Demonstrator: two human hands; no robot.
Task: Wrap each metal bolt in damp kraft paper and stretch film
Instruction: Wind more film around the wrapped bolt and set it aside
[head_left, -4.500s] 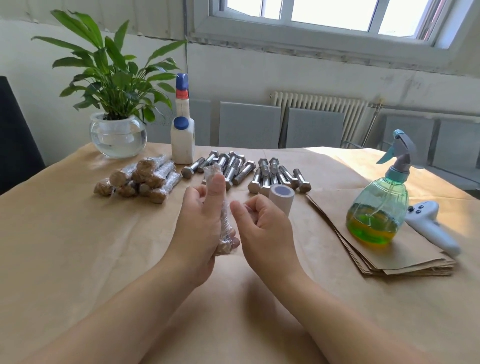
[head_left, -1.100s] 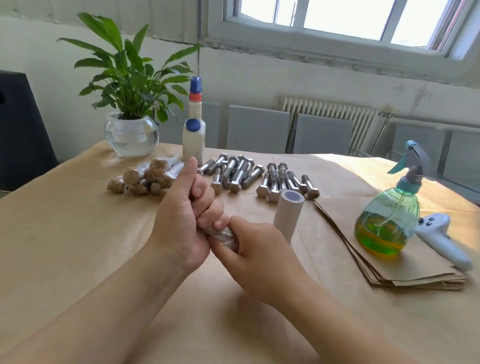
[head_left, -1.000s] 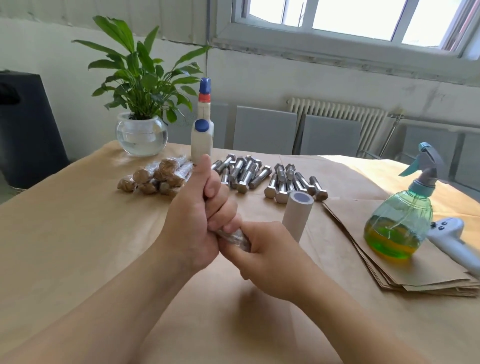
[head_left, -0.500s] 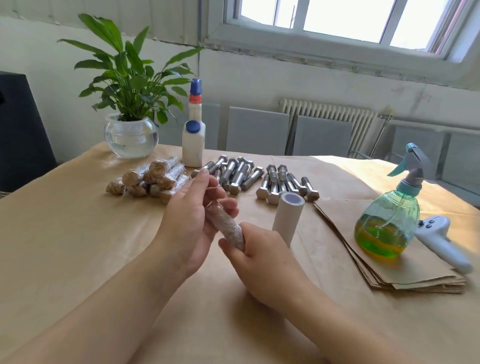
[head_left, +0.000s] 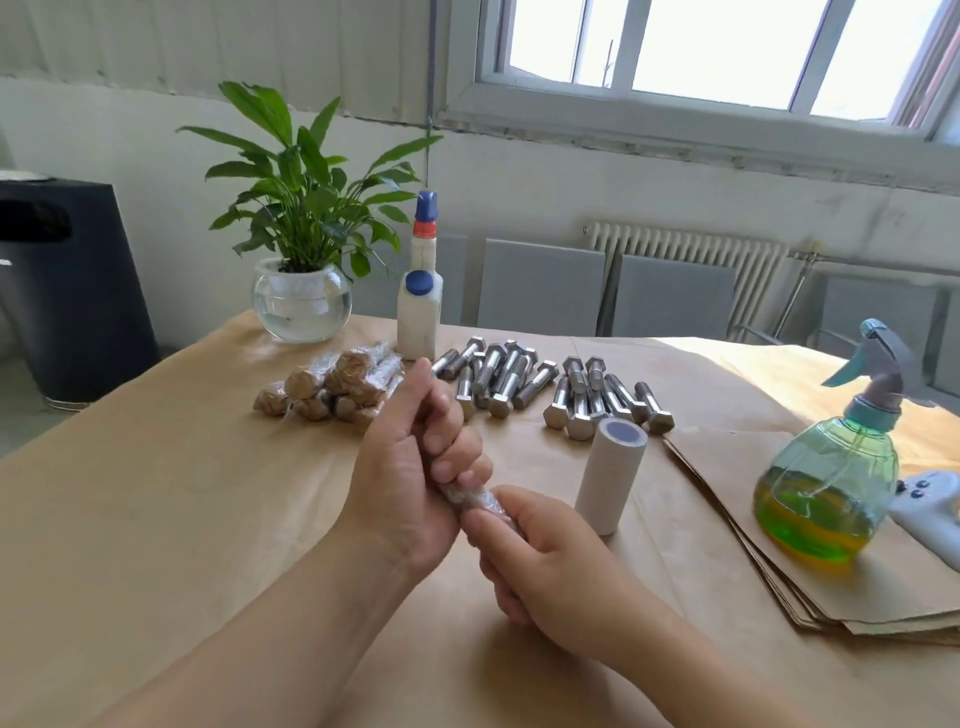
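Left hand (head_left: 410, 467) fingers curled tight round the film-wrapped bolt (head_left: 470, 500) | right hand (head_left: 540, 556) pinching its lower end | bolt held above the kraft-covered table (head_left: 156, 519), near the white film roll (head_left: 610, 475)

- Bright daylight pours through the overexposed window (head_left: 727, 47).
- A sunlit patch glares on the far right bench (head_left: 727, 364).
- Edges bow from wide-angle distortion.

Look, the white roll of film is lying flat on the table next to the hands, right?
Not quite. In the head view the white roll of film stands upright on its end on the table, its round top facing up. It is next to the hands, just beside the right hand.
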